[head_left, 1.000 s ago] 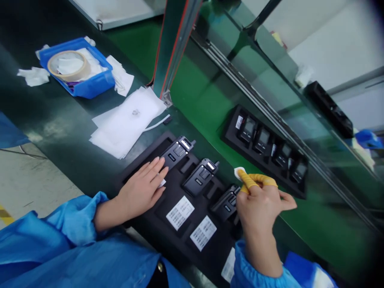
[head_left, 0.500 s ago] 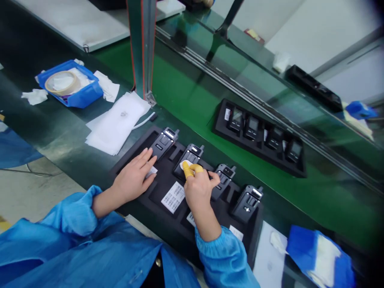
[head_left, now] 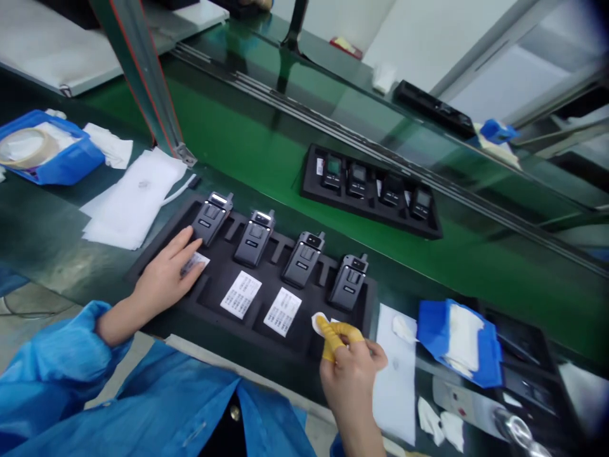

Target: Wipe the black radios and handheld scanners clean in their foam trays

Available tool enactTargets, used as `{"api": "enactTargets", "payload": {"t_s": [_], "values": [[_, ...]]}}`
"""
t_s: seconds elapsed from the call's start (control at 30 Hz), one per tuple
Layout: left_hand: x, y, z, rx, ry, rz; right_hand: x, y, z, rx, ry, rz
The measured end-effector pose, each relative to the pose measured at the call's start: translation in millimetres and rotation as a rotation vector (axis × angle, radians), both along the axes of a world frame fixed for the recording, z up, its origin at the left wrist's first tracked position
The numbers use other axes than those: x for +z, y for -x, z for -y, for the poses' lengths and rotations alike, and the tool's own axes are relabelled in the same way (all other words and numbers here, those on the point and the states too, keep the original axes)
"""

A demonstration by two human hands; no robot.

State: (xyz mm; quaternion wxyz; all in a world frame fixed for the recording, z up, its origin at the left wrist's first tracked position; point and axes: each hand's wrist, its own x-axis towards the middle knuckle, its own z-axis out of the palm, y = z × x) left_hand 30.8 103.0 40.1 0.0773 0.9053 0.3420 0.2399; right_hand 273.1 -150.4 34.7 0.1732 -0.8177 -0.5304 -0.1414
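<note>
Tray labels (head_left: 241, 294) and radio badges (head_left: 301, 265) bear print; apparently illegible.

Matt foam-looking tray (head_left: 221, 266), smooth plastic radios (head_left: 254, 241), paper labels (head_left: 241, 294)

Radios (head_left: 254, 240) in tray (head_left: 208, 296), sheets (head_left: 136, 200) left

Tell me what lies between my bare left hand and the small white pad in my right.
The head view shows two white rectangular printed labels in the black foam tray, plus a third label partly under the left hand.
</note>
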Motion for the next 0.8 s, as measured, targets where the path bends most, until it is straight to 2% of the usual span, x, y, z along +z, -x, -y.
{"api": "enactTargets", "payload": {"t_s": [0.1,0.17,0.27,0.37,0.43,0.53,0.63,0.8], "values": [[12.8,-9,10,0.004,-0.040,0.081,-3.4,-26,37,-0.110,-0.030,0.081],[19.5,-21,23,-0.040,-0.039,0.125,-6.3,-43,57,-0.213,-0.055,0.141],[21.6,-42,49,-0.196,0.008,0.164,-11.2,-62,80,-0.323,-0.089,0.196],[16.0,-64,74,-0.349,0.051,0.196,-18.3,-73,97,-0.330,-0.133,0.206],[12.3,-75,85,-0.399,0.077,0.214,-24.9,-78,105,-0.359,-0.158,0.197],[10.1,-86,93,-0.400,0.110,0.200,-35.1,-84,114,-0.413,-0.141,0.092],[9.4,-92,94,-0.363,0.123,0.149,-42.2,-90,117,-0.410,-0.128,0.005],[7.8,-96,89,-0.367,0.140,0.126,-44.2,-97,109,-0.391,-0.220,0.059]]}}
